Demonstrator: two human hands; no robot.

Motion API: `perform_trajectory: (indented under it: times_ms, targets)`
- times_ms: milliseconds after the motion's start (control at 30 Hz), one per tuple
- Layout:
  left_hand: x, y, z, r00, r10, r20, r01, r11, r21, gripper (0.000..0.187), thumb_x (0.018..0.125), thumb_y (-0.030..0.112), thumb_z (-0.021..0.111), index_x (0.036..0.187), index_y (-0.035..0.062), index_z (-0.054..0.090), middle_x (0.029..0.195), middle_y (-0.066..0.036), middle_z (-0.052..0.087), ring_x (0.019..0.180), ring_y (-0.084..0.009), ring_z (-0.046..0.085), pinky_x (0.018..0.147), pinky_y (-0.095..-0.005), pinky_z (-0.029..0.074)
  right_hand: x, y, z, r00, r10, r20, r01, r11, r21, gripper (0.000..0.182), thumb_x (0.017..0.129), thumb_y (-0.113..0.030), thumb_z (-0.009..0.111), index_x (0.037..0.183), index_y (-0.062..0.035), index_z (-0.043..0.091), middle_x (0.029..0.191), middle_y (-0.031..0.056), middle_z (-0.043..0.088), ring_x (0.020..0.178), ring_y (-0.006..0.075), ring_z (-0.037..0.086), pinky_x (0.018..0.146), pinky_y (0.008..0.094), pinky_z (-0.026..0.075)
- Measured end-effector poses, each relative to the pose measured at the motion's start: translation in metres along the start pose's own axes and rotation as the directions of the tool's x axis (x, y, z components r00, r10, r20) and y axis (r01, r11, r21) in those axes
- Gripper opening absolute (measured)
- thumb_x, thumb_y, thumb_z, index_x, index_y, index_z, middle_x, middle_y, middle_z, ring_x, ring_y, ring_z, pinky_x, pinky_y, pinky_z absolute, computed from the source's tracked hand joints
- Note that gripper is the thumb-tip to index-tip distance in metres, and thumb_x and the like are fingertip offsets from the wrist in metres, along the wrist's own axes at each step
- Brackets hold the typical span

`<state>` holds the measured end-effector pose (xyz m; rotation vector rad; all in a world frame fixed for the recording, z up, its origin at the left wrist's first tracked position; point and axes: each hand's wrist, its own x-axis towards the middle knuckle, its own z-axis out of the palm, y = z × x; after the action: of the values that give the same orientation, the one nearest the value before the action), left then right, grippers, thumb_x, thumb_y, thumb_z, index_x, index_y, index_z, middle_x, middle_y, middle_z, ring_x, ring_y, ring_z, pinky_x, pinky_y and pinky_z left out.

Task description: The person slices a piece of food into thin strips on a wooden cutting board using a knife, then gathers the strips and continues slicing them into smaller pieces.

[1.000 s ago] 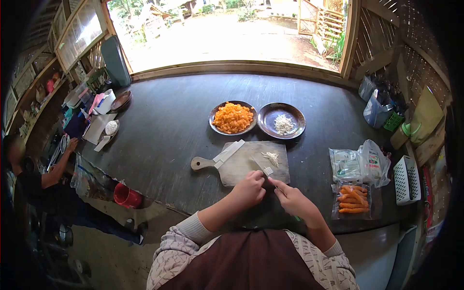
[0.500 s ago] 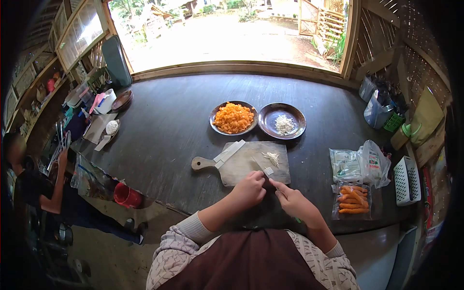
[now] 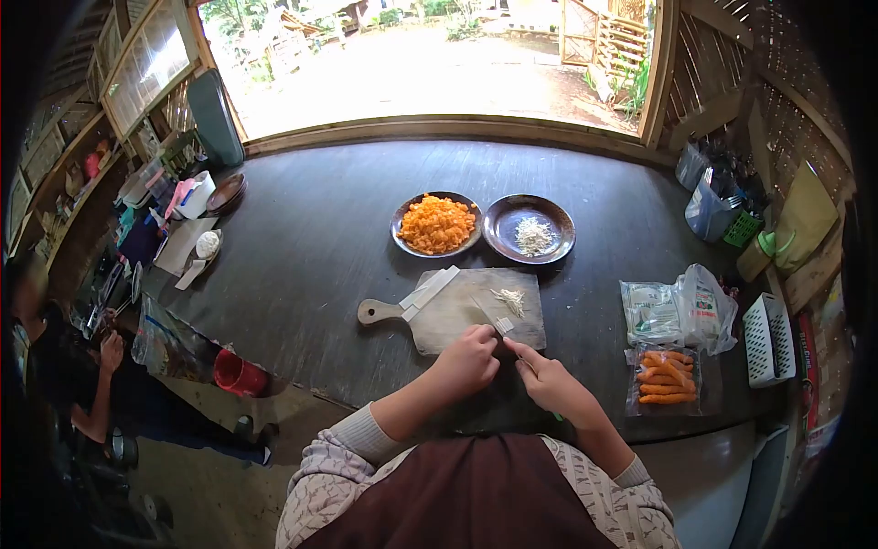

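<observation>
In the head view, my right hand (image 3: 551, 384) is closed round a knife (image 3: 488, 314), its blade angled away to the left over the wooden cutting board (image 3: 434, 334). My left hand (image 3: 466, 360) is closed at the board's front edge, close beside the blade; its fingers hide whatever is in them. Small white cut pieces (image 3: 504, 325) lie against the blade's right side. Behind them is a little pile of thin white shreds (image 3: 509, 301). Pale flat strips (image 3: 430, 291) rest on the board's left part, near its handle.
Beyond the board stand a plate of chopped orange food (image 3: 437, 225) and a dark plate (image 3: 530, 215) with white shreds. Bagged carrots (image 3: 666, 377), plastic packs (image 3: 654, 311) and a white basket (image 3: 768, 340) are at right. A person (image 3: 82, 366) stands at left by a red bucket (image 3: 240, 371).
The view has shifted slightly. My hands and the knife keep nearly the same place on the board. The other person's raised hand and the utensils in it have come down.
</observation>
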<state>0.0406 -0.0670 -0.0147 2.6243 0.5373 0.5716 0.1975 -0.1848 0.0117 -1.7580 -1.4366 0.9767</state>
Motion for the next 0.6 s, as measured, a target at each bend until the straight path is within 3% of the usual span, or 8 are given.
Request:
perform_trajectory:
  times_ms: [167, 233, 367, 433, 567, 600]
  targets:
    - [0.000, 0.000, 0.001, 1.000, -0.015, -0.010, 0.015, 1.000, -0.012, 0.021, 0.076, 0.011, 0.058, 0.087, -0.0064, 0.060, 0.106, -0.022, 0.056, 0.102, -0.0372, 0.054, 0.092, -0.0417, 0.045, -0.005, 0.000, -0.002, 0.995, -0.095, -0.033, 0.094, 0.995, -0.026, 0.042, 0.096, -0.019, 0.043, 0.137, -0.0182, 0.045, 0.093, 0.0285, 0.063, 0.087, 0.0414, 0.064, 0.079, 0.0401, 0.048]
    - [-0.001, 0.002, -0.002, 0.999, -0.043, 0.021, 0.043, 0.999, -0.011, 0.021, 0.076, 0.012, 0.058, 0.088, -0.0062, 0.061, 0.106, -0.022, 0.056, 0.103, -0.0372, 0.054, 0.092, -0.0415, 0.045, -0.011, -0.018, -0.011, 0.994, 0.086, 0.063, -0.085, 0.996, -0.004, 0.042, 0.096, -0.019, 0.043, 0.137, -0.0179, 0.045, 0.094, 0.0293, 0.063, 0.086, 0.0410, 0.064, 0.077, 0.0400, 0.049]
    - [0.000, 0.002, -0.002, 0.998, -0.048, 0.040, 0.047, 0.999, 0.002, 0.023, 0.077, 0.012, 0.058, 0.090, -0.0065, 0.062, 0.107, -0.021, 0.056, 0.104, -0.0368, 0.054, 0.092, -0.0415, 0.045, -0.016, -0.022, -0.015, 0.983, 0.153, 0.099, -0.153, 0.988, -0.003, 0.042, 0.096, -0.019, 0.043, 0.137, -0.0175, 0.045, 0.091, 0.0301, 0.062, 0.084, 0.0411, 0.064, 0.077, 0.0403, 0.049]
    - [-0.001, 0.000, 0.000, 0.999, -0.031, 0.040, 0.030, 0.999, 0.009, 0.024, 0.077, 0.012, 0.059, 0.092, -0.0067, 0.062, 0.108, -0.021, 0.056, 0.104, -0.0367, 0.054, 0.091, -0.0416, 0.045, -0.013, -0.008, -0.009, 0.998, 0.029, 0.057, -0.026, 0.999, -0.043, 0.041, 0.097, -0.019, 0.044, 0.138, -0.0160, 0.044, 0.085, 0.0220, 0.065, 0.066, 0.0251, 0.059, 0.071, 0.0350, 0.047]
    - [-0.001, 0.003, 0.000, 0.999, -0.046, 0.022, 0.046, 0.999, -0.019, 0.024, 0.077, 0.012, 0.058, 0.092, -0.0067, 0.062, 0.108, -0.021, 0.056, 0.104, -0.0367, 0.054, 0.091, -0.0415, 0.045, -0.001, 0.002, 0.003, 0.999, -0.039, -0.010, 0.038, 0.997, -0.066, 0.041, 0.097, -0.018, 0.044, 0.138, -0.0166, 0.044, 0.087, 0.0246, 0.064, 0.072, 0.0280, 0.063, 0.074, 0.0354, 0.048]
    - [-0.001, 0.002, 0.001, 0.999, -0.039, 0.018, 0.039, 0.999, -0.016, 0.024, 0.077, 0.012, 0.058, 0.091, -0.0067, 0.062, 0.107, -0.021, 0.057, 0.104, -0.0367, 0.054, 0.091, -0.0415, 0.045, -0.001, 0.000, 0.000, 1.000, -0.026, 0.003, 0.027, 0.999, -0.037, 0.042, 0.096, -0.018, 0.043, 0.138, -0.0178, 0.044, 0.084, 0.0274, 0.063, 0.074, 0.0342, 0.064, 0.074, 0.0388, 0.049]
